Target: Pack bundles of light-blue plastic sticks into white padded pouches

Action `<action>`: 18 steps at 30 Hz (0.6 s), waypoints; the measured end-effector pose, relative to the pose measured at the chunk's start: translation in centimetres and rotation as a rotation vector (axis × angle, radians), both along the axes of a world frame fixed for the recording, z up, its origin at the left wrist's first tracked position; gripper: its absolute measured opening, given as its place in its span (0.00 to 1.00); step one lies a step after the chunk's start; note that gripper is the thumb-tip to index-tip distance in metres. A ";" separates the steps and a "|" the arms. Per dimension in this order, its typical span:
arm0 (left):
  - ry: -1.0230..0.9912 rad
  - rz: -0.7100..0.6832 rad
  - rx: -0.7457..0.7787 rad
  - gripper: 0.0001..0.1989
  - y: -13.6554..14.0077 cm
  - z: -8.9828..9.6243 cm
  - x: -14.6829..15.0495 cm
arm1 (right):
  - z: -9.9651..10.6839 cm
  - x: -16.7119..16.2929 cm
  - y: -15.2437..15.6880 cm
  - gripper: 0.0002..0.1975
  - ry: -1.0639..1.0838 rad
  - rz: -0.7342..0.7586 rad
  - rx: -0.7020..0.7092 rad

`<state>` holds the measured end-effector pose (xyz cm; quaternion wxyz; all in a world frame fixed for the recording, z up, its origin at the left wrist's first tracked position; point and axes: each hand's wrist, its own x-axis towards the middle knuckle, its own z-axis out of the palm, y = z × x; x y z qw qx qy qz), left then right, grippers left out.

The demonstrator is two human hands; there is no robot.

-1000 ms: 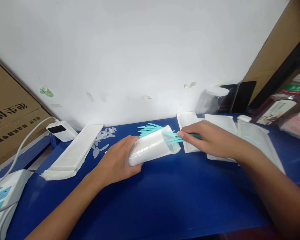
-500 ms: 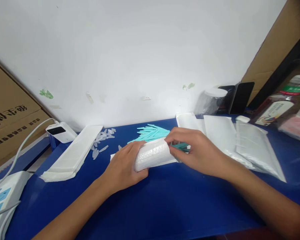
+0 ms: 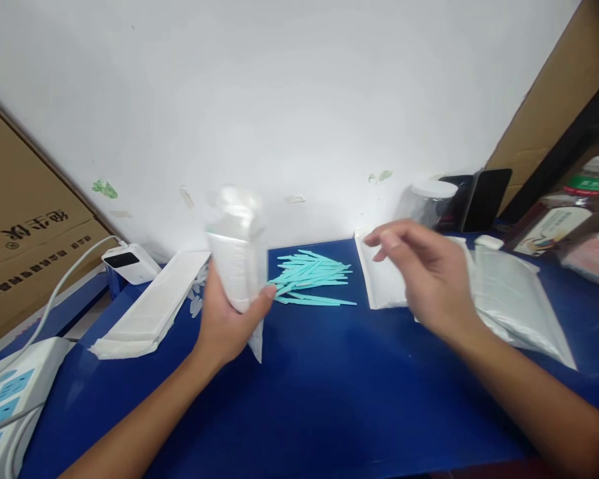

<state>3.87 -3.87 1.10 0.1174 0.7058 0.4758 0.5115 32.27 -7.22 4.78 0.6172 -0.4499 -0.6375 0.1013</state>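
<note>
My left hand [image 3: 232,329] grips a white bubble mailer [image 3: 234,269], tilted nearly upright above the table and blurred by motion. Its upper end bulges open. To the right, my right hand [image 3: 424,269] hovers in the air, loosely curled with thumb and fingers apart and nothing visible in it. Between the hands lies a pile of thin turquoise plastic sticks [image 3: 312,273], shaped like eyebrow razors. Beneath my right hand rests another white bubble mailer [image 3: 382,283], partly covered by the fingers.
Flat white mailers [image 3: 147,303] are stacked at left, beside small translucent pieces [image 3: 196,303] partly behind my left hand. More padded mailers [image 3: 519,296] lie at right. A clear lidded jar [image 3: 429,203], a dark phone [image 3: 488,199] and a bottle [image 3: 554,216] stand behind. A power strip [image 3: 22,392] sits front left.
My left hand has swung the mailer from lying sideways to nearly upright, moving left. My right hand has let go of it and the turquoise sticks at its opening, moving right and up.
</note>
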 end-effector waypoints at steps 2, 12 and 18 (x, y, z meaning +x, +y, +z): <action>0.144 -0.162 -0.132 0.30 0.1 -0.2 0.1 | -0.5 -0.2 0.3 0.14 -0.121 0.031 -0.093; 0.582 -0.520 -0.316 0.37 -1.1 2.4 -1.1 | -1.3 0.6 1.7 0.26 -0.060 0.121 -0.401; 0.836 -0.596 -0.483 0.36 -1.7 2.2 -1.1 | -3.6 0.5 2.4 0.18 -0.464 0.208 -0.546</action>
